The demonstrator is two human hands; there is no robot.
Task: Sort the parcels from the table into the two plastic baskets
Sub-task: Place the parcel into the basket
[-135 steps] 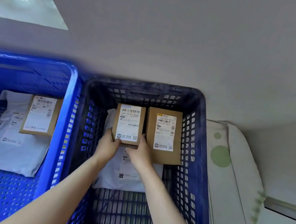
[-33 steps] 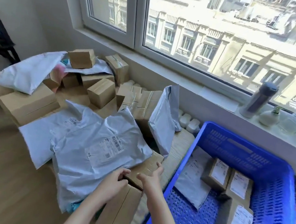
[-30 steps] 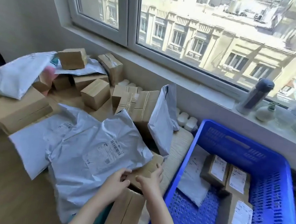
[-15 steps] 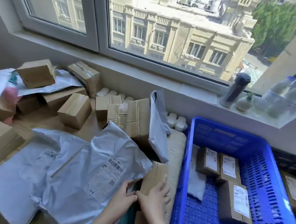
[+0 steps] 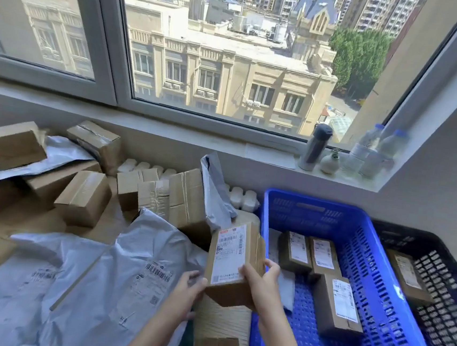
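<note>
Window-side table (image 5: pixel 218 319) stacked with parcels, both hands' grip on a labelled box (image 5: pixel 234 262) — left hand (image 5: pixel 190 286) at its near-left corner, right hand (image 5: pixel 260 283) round its right edge — held just left of the blue basket (image 5: pixel 379 271); pick step, next likely read label, choose basket.

Beside the glossy perforated plastic of the blue basket (image 5: pixel 367 230), matt brown cardboard with a white paper label is shown by the held box (image 5: pixel 234 262), and crinkled grey plastic film by the mailer bag (image 5: pixel 116 279).
</note>
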